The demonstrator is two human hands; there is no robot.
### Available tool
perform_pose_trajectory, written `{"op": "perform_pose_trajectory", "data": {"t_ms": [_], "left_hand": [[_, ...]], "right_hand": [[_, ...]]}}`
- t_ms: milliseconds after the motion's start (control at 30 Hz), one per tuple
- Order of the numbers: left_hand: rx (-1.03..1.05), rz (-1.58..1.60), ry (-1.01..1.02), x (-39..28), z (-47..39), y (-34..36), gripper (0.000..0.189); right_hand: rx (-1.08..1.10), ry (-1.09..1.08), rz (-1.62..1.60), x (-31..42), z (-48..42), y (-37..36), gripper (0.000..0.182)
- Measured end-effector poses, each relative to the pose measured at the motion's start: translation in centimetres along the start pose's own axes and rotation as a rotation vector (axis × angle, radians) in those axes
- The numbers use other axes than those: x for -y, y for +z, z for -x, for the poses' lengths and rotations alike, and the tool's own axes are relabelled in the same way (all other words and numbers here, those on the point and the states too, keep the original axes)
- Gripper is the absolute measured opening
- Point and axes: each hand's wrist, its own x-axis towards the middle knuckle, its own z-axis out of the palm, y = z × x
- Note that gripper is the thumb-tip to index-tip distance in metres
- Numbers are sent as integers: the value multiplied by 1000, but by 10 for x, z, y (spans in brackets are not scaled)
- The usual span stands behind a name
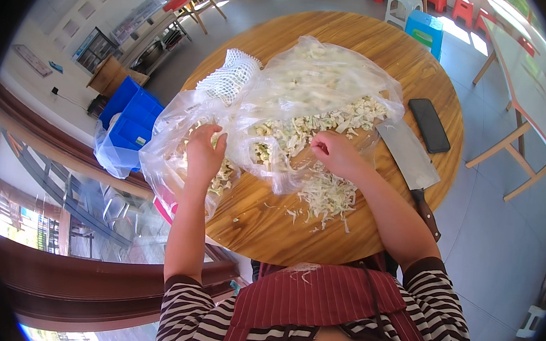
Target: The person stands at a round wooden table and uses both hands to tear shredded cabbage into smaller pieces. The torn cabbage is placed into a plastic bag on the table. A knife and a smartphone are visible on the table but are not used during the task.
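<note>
My left hand (205,151) hovers over a clear plastic bag (165,135) with cauliflower pieces (223,176) in it. Its thumb and fingers are apart, and nothing shows between them. My right hand (337,152) has curled fingers beside a heap of chopped cauliflower (300,129); whether it pinches a small piece is hidden. A large clear plastic sheet or bag (328,76) partly covers that heap. Pale stem shavings (327,196) lie loose below my right wrist. To the right rests a cleaver (409,152), its dark handle towards me.
Everything lies on a round wooden table (258,232). A black phone (429,125) sits beyond the cleaver. White foam netting (230,76) lies at the far left. Blue plastic crates (135,116) stand left of the table. Stools (424,31) and a long table (524,89) stand farther off.
</note>
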Motion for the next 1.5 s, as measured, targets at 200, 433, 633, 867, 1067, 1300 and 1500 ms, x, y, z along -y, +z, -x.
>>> {"op": "perform_pose_trajectory", "data": {"t_ms": [200,433,633,867,1067,1300,1500], "left_hand": [[126,133,433,-95,14,44,16],[459,-135,406,-88,53,50,25],[555,-99,384,-86,85,18,20],[558,-132,198,-90,101,27,28],[541,-179,72,-95,82,38,33],[370,-152,91,-46,58,64,19],[315,-206,47,-46,48,76,17]], "right_hand": [[160,-111,440,-7,6,12,18],[426,-101,367,4,11,3,16],[541,-69,241,5,15,-2,15],[581,41,142,20,15,-16,14],[298,146,165,26,8,-16,13],[160,45,281,-5,4,-10,13],[217,100,288,-5,5,-8,12]]}}
